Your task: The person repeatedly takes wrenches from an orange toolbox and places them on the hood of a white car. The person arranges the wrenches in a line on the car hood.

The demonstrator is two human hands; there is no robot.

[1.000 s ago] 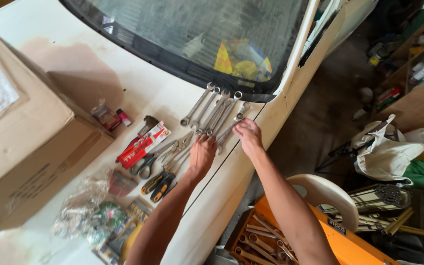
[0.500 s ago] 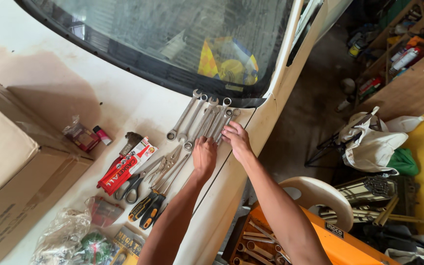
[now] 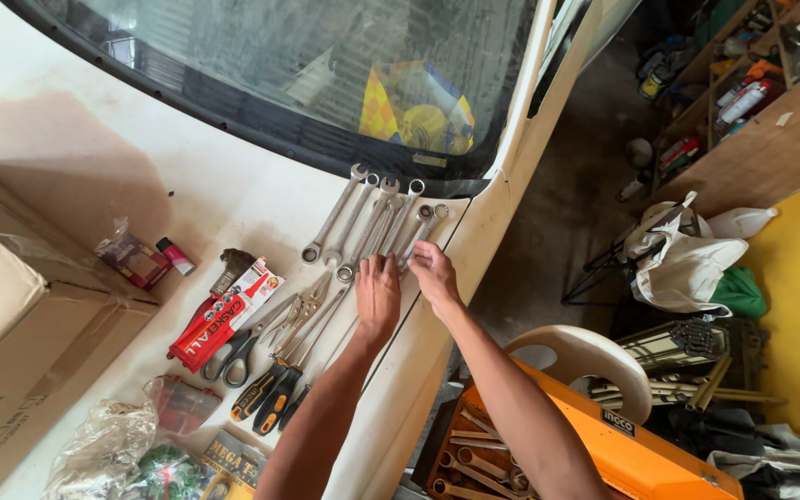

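Head view: both hands rest flat on a row of wrenches lying side by side on the white car below the windshield. The left hand has its fingers spread. The right hand touches the last wrenches. Pliers lie nearby.
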